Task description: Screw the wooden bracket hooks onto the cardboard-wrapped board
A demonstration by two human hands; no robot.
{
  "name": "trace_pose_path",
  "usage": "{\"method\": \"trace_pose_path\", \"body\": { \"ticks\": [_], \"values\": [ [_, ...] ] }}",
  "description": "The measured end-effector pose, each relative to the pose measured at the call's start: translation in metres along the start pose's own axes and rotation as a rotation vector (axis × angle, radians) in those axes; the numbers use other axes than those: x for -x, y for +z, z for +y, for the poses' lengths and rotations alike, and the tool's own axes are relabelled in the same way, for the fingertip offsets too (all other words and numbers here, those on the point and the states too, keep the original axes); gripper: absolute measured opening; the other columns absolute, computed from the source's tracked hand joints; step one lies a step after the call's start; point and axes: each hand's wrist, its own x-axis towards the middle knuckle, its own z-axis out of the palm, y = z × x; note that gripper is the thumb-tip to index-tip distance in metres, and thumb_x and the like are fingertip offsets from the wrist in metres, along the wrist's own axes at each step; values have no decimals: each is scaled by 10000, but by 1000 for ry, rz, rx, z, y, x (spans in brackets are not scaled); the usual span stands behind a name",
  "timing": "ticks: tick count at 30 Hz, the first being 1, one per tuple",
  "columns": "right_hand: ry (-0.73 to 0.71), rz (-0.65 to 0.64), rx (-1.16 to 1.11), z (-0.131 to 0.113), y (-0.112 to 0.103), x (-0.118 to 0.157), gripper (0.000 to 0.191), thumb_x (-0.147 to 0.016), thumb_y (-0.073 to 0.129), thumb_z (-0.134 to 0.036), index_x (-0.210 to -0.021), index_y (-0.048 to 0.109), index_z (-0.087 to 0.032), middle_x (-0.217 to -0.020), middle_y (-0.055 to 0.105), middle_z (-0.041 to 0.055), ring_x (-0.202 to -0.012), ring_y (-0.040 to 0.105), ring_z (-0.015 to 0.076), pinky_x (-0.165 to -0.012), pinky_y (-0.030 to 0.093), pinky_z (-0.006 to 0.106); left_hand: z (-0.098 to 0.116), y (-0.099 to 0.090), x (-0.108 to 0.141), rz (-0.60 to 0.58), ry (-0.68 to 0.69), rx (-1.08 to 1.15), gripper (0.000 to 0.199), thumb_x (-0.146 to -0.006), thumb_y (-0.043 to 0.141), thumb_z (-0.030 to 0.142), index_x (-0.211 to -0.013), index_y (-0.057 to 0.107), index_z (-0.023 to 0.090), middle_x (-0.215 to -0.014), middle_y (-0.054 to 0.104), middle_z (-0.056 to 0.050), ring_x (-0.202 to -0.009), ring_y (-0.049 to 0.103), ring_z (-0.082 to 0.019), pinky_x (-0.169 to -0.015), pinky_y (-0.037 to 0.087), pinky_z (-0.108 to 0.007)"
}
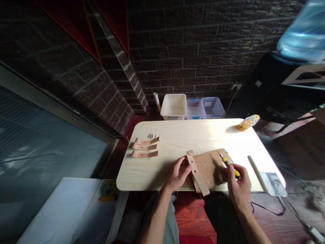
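Observation:
A brown wooden board (209, 164) with small holes lies near the table's front edge. Along its left side rests a bent wooden leg piece (198, 176) with two dark holes. My left hand (177, 173) is closed round that leg piece, thumb on top near the holes. In my right hand (238, 184) is a yellow and black screwdriver (227, 163), its shaft pointing up and left over the board's right part. Three similar leg pieces (145, 154) lie at the table's left, beside a small pile of screws (150, 136).
The pale wooden table (182, 135) has rounded corners. A clear bottle with yellow ends (248, 122) stands at its back right, and a flat glossy panel (269, 178) lies at the right edge. Behind are a white bin (173, 117), two clear bins (212, 107) and a brick wall.

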Motion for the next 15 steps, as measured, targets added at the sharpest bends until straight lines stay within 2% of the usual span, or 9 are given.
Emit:
{"method": "trace_pose_path", "body": {
  "ticks": [9, 12, 15],
  "values": [
    [-18, 1, -43, 8, -2, 4, 427, -903, 580, -575, -1007, 647, -167, -873, 685, 62, -778, 631, 215, -705, 481, 337, 5, 14, 2, 69, 42, -9, 441, -910, 629, 454, -1265, 600, 194, -1268, 686, -91, -1193, 630, -244, -1069, 483, -414],
    [-19, -23, -83, 10, 1, -1, 450, -889, 593, -590, -1022, 645, -163, -877, 686, 57, -755, 628, 204, -672, 480, 321, 10, 13, 9, 63, 32, -21, 437, -912, 622, 469, -1249, 605, 192, -1256, 688, -88, -1189, 630, -242, -1064, 484, -410],
    [-8, -64, -120, 3, 6, -15, 469, -870, 608, -608, -995, 652, -158, -801, 681, 44, -698, 622, 198, -621, 473, 305, 14, 9, 23, 58, 21, -33, 426, -923, 608, 478, -1246, 609, 199, -1240, 691, -87, -1185, 631, -242, -1071, 476, -406]
  ]
}}
